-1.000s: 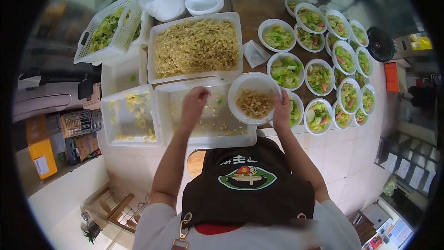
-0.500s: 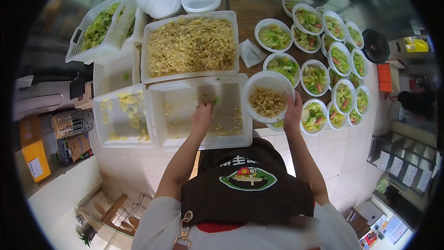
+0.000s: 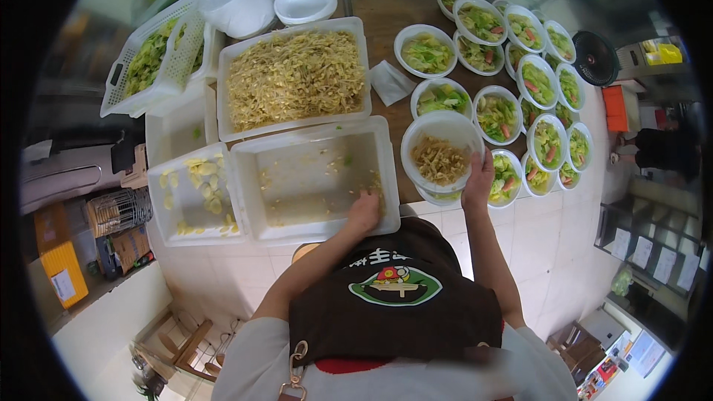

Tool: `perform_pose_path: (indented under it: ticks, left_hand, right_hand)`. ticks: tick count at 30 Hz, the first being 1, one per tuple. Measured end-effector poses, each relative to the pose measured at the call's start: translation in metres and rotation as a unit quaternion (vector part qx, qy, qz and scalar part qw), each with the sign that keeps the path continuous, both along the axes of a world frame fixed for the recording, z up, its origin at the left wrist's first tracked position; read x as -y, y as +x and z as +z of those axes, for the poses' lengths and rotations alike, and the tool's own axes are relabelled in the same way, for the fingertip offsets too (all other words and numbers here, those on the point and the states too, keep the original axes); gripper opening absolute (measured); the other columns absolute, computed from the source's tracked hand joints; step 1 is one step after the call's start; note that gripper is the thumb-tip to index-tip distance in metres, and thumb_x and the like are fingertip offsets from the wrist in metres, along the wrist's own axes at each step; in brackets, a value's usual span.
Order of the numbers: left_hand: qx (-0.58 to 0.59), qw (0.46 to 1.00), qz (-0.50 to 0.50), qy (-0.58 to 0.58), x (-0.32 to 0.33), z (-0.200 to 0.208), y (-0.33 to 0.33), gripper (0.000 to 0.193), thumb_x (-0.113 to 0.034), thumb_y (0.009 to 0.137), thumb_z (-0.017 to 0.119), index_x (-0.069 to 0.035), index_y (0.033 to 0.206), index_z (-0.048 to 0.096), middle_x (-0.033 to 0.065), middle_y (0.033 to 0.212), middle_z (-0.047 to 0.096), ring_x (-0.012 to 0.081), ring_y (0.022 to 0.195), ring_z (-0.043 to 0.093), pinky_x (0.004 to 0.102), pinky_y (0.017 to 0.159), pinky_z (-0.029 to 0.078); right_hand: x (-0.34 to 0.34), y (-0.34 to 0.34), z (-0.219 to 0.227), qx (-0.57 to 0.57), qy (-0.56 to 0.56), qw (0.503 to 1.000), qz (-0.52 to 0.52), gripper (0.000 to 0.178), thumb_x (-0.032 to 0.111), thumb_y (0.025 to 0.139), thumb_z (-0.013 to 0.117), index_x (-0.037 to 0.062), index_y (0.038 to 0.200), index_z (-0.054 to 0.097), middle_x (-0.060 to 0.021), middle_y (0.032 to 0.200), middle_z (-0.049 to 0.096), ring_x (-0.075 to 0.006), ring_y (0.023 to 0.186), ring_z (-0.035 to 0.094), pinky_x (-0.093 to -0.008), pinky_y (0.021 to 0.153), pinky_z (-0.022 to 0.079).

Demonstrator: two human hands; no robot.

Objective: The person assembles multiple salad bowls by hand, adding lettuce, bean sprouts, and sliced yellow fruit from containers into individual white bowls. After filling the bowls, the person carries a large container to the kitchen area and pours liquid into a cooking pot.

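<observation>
I grasp the white bowl (image 3: 445,122) at its right rim with the right hand (image 3: 477,182); it holds brownish shreds and is just right of the near tray (image 3: 308,204). I place the left hand (image 3: 365,212) inside the tray's right end, fingers down; I cannot tell whether they grip any scraps. Status, as judged: the tray is mostly cleared, with scattered scraps left. Numerous filled salad bowls (image 3: 399,54) stand on the worktop (image 3: 394,11). A large heap of sprouts (image 3: 297,78) is left beyond.
</observation>
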State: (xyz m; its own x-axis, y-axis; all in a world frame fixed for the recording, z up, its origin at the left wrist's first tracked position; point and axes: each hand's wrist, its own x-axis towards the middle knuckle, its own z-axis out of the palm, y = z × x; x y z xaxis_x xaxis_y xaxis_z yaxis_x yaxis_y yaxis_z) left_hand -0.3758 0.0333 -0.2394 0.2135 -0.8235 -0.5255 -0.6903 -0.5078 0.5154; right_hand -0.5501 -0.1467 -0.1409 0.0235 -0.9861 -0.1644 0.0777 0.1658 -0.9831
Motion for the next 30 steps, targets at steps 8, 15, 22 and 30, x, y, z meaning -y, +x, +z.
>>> perform_pose_path:
  ticks: [8,15,22,30]
  left_hand:
    - [0.003,0.987,0.075,-0.145,0.016,-0.014,0.020,0.027,-0.005,0.075,0.054,-0.004,0.102,0.052,0.0228,0.102,0.048,0.0415,0.084,0.056,0.0463,0.074,0.049]
    - [0.108,0.981,-0.109,-0.120,0.047,0.028,0.031,0.040,-0.009,0.071,0.062,-0.005,0.107,0.047,0.0184,0.102,0.047,0.0361,0.088,0.055,0.0437,0.071,0.050]
    - [0.020,0.981,-0.111,-0.160,0.008,-0.012,0.017,0.024,-0.010,0.070,0.062,-0.005,0.093,0.056,0.0142,0.095,0.051,0.0320,0.082,0.057,0.0414,0.068,0.050]
    - [-0.096,0.966,0.072,-0.231,0.011,0.048,0.061,0.017,-0.006,0.070,0.063,-0.004,0.086,0.057,0.0124,0.083,0.052,0.0266,0.074,0.055,0.0341,0.063,0.046]
  right_hand:
    - [0.025,-0.052,0.015,0.007,-0.019,0.996,-0.088,0.030,0.015,0.094,0.046,-0.0002,0.119,0.047,-0.0074,0.110,0.055,-0.0134,0.097,0.052,-0.0270,0.085,0.042]
    - [0.017,-0.074,0.012,0.029,-0.013,0.994,-0.102,0.029,0.015,0.094,0.046,0.0005,0.119,0.047,-0.0077,0.111,0.055,-0.0133,0.097,0.052,-0.0271,0.086,0.043]
    - [0.023,-0.100,0.021,0.044,-0.023,0.984,-0.169,0.030,0.013,0.093,0.045,0.0004,0.121,0.047,-0.0077,0.112,0.054,-0.0146,0.101,0.052,-0.0288,0.088,0.043]
    - [0.020,-0.124,0.025,0.054,-0.013,0.982,-0.183,0.033,0.012,0.093,0.045,0.0003,0.124,0.045,-0.0083,0.114,0.055,-0.0158,0.103,0.052,-0.0294,0.087,0.045]
